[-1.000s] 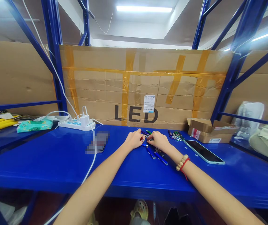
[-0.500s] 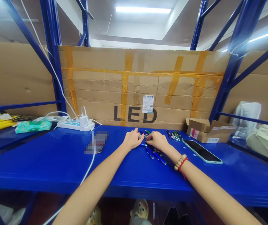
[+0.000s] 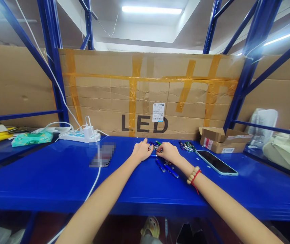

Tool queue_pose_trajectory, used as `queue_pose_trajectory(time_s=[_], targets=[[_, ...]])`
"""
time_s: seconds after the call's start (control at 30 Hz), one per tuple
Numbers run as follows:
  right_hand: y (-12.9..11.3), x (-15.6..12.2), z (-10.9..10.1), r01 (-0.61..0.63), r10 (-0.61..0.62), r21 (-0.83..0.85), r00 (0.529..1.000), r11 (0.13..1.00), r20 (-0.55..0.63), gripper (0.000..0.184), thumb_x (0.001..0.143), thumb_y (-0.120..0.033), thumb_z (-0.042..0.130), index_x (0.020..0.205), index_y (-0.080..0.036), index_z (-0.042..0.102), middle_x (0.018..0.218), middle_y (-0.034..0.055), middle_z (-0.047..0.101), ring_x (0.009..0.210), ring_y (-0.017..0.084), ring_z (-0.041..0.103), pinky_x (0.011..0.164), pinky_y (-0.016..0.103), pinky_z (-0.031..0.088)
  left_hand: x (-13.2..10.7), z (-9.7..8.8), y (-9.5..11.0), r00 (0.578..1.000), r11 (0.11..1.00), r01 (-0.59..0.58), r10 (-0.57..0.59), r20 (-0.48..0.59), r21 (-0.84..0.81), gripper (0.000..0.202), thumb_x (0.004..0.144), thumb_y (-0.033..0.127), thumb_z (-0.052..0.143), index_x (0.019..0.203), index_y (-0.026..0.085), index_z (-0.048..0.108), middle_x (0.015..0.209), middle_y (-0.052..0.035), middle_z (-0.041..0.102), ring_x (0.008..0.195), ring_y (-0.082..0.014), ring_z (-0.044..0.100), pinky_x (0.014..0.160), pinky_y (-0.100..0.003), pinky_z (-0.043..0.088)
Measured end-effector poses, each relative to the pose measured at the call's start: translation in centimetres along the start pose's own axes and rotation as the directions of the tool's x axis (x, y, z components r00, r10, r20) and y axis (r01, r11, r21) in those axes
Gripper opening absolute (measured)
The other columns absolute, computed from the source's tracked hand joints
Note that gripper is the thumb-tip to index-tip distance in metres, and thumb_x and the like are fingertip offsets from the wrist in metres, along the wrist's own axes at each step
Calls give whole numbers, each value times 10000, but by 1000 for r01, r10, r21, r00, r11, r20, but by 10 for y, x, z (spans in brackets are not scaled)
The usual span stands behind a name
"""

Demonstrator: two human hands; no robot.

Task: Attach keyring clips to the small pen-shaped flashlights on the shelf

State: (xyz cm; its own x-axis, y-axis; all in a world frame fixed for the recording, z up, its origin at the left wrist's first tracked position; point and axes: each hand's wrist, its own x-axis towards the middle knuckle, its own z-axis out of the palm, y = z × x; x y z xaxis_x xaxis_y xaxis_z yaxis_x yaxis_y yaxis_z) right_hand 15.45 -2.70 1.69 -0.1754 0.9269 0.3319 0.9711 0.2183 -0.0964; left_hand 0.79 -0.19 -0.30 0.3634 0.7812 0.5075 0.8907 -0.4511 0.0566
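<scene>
While pinching one small blue pen [image 3: 154, 155] end to end, lying left-right between left hand [image 3: 141, 151] and right hand [image 3: 169, 153]; loose pens [image 3: 167, 167] just near-right.

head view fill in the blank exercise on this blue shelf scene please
The cardboard sheet at the back bears the letters ____.
The right hand wears a bead bracelet with a ____ cord.
The left hand and right hand meet over small pen-like items on a ____ shelf.
The phone lies flat to the ____ of the right hand.
Missing words: LED; red; blue; right
</scene>
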Motion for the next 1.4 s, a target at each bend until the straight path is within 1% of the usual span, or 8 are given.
queue_pose_trajectory(time_s=[0.2,0.33,0.47,0.67,0.9,1.13,1.3,1.4], targets=[[-1,-1,-2,0,0,-2,1000,1000,9,133,690,-253,573,733,-238,698,875,19,676,834,176,598,617,225,399,-1,-3,1,1000,999,12,-13,20,31,455,878,382,254,787,185,655,955,-55,532,806,-168,575,638,-268,405],[-2,0,0,54,-55,45,998,998,11,134,702,-227,558,746,-235,684,850,-3,682,820,157,605,613,212,398,0,-2,1,1000,999,13,-14,25,30,460,878,388,247,785,189,651,954,-56,531,816,-171,576,638,-269,402],[-2,1,3,89,-91,62,996,994,26,149,729,-221,544,806,-236,670,858,-6,681,809,145,607,615,208,406,1,1,-1,1000,1000,2,-3,21,20,466,879,398,242,782,191,648,940,-54,528,820,-169,574,642,-267,399],[3,2,4,70,-69,-17,997,997,30,170,766,-247,550,905,-210,641,919,33,672,858,172,603,652,234,423,2,5,-2,1000,1000,22,-22,-3,7,482,879,426,237,790,195,650,954,-50,529,845,-165,563,666,-264,398],[3,2,4,50,-52,37,998,998,44,228,732,-150,521,911,-224,643,913,7,671,868,157,601,652,217,427,1,3,-1,1000,1000,20,-20,-21,-1,521,880,451,214,752,193,648,947,-52,528,843,-168,559,672,-270,397],[3,2,8,62,-62,23,997,998,35,196,775,-287,523,912,-229,650,953,27,659,903,170,592,674,228,432,-2,-4,1,998,998,62,-62,-1,18,512,885,430,204,799,187,647,1001,-60,525,875,-179,558,649,-267,404],[3,2,8,30,-30,-30,1000,999,4,260,775,-340,530,982,-221,633,1014,49,627,943,189,572,696,240,429,-2,-5,2,998,997,66,-67,11,26,517,882,437,206,795,192,653,969,-60,530,861,-182,562,648,-273,408],[3,2,7,34,-33,-48,999,998,14,254,782,-341,517,971,-233,647,1007,49,623,922,182,575,674,227,421,-2,-5,2,998,998,57,-57,18,27,516,879,438,210,782,191,652,958,-58,533,850,-181,564,638,-271,404]])
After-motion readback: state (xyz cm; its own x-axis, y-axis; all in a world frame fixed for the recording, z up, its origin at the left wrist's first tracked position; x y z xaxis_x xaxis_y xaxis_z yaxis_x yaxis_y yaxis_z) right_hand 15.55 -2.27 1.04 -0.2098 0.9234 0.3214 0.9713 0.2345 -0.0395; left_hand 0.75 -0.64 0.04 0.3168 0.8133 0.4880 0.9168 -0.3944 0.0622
